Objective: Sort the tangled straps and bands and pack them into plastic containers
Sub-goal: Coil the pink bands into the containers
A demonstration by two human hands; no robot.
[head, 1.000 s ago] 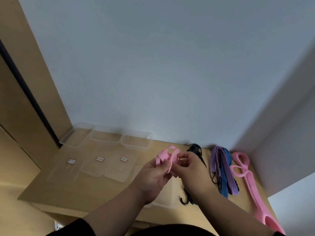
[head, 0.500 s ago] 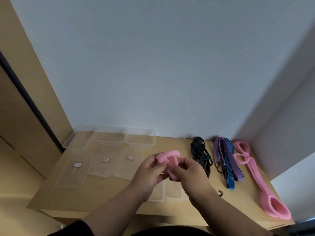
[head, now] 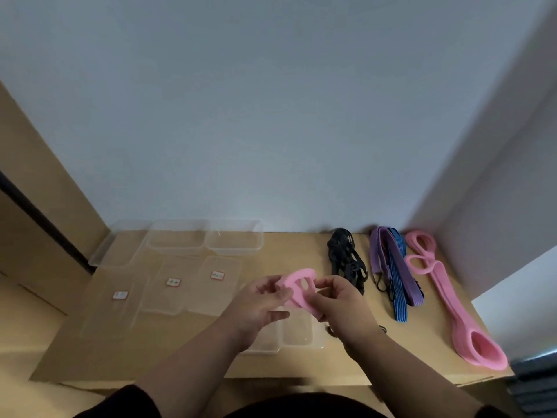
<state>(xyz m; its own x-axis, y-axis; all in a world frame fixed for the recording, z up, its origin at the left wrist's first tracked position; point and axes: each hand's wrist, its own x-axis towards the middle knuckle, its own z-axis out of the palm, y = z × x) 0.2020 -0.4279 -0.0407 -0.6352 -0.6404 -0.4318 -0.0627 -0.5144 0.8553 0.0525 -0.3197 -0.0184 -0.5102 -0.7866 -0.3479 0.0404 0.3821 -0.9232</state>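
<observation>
A folded pink band (head: 298, 285) is held above the wooden table between both hands. My left hand (head: 259, 306) pinches its left side and my right hand (head: 343, 303) grips its right side. Below the hands stand clear plastic containers (head: 297, 333). To the right lie a black strap bundle (head: 345, 260), a purple and blue strap bundle (head: 394, 273) and long pink bands (head: 446, 294).
Three clear containers (head: 235, 239) line the wall at the back left, with three labelled clear lids (head: 217, 285) in front of them. The table (head: 120, 351) sits in a corner, with walls behind and to the right.
The view has tilted down, so more of the table shows. Both hands have lowered with the pink band, which is now folded more compactly over the near containers.
</observation>
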